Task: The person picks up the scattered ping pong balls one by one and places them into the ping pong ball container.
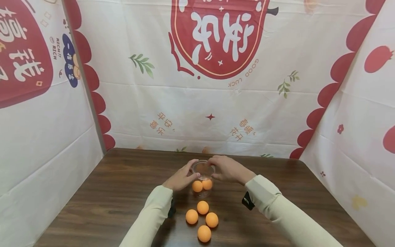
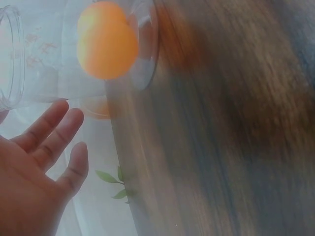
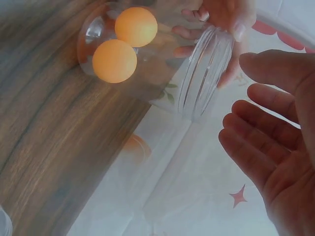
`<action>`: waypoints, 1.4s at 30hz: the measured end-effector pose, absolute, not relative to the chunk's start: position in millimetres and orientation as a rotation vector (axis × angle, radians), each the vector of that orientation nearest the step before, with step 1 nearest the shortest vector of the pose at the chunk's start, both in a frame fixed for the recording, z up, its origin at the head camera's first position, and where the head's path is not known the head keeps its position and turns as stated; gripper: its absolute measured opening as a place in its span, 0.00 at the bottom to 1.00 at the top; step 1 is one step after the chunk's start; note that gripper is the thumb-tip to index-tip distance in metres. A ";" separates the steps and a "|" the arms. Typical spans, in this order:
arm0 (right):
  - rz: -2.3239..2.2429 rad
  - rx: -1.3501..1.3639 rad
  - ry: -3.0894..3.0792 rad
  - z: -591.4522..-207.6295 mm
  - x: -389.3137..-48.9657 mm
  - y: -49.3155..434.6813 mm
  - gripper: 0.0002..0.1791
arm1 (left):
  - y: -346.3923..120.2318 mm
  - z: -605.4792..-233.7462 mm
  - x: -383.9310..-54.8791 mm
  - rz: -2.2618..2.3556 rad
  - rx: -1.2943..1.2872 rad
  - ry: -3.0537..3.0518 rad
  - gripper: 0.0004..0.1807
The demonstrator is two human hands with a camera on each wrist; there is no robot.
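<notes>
A clear jar stands upright on the wooden table, its mouth uncovered. Inside, at the bottom, lie two orange table tennis balls. My left hand holds the jar at its neck from the left, thumb in front and fingers at the far side; in the right wrist view this hand is behind the rim. On the right, my right hand is beside the mouth with loosely bent fingers. From the right wrist, that hand shows nothing between thumb and fingers and appears apart from the rim.
Several loose orange balls lie in a cluster on the brown table in front of the jar. A printed white cloth hangs behind the table and on both sides. Part of a clear object shows at the right wrist view's lower left corner.
</notes>
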State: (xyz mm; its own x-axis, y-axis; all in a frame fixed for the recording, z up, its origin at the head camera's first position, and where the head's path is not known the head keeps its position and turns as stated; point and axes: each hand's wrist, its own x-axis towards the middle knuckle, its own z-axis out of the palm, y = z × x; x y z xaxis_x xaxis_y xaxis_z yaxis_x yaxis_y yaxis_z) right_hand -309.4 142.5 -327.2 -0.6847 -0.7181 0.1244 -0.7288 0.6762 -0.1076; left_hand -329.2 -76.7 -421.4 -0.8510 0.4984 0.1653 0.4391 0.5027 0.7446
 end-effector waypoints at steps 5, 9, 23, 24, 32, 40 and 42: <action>0.256 1.242 -2.800 -328.5 -297.2 151.3 0.18 | -76.7 -422.9 -330.2 1.281 0.835 2.668 0.33; 0.276 1.255 -2.803 -329.1 -288.6 156.9 0.18 | -76.1 -421.7 -330.3 1.271 0.816 2.674 0.33; 0.287 1.355 -2.795 -349.5 -259.1 165.1 0.19 | -75.8 -420.5 -328.8 1.250 0.826 2.681 0.34; 0.290 1.363 -2.795 -352.9 -257.1 166.0 0.19 | -75.7 -420.9 -328.8 1.251 0.834 2.680 0.34; 0.354 1.380 -2.872 -381.0 -242.1 169.5 0.21 | -75.7 -421.2 -325.6 1.255 0.837 2.682 0.33; 0.454 1.438 -2.833 -402.5 -234.0 169.0 0.19 | -74.2 -420.0 -328.3 1.217 0.771 2.647 0.35; 0.454 1.448 -2.827 -405.5 -233.8 167.9 0.18 | -74.3 -419.9 -328.4 1.217 0.761 2.649 0.35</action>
State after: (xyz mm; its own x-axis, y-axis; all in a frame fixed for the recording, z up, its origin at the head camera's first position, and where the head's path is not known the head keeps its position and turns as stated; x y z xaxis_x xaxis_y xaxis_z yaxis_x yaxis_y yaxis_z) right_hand -233.8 167.9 -405.5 -0.5908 -0.8039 0.0682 -0.7848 0.5530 -0.2797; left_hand -328.4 -74.3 -419.9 -0.8646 0.4942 0.0905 0.3905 0.5477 0.7400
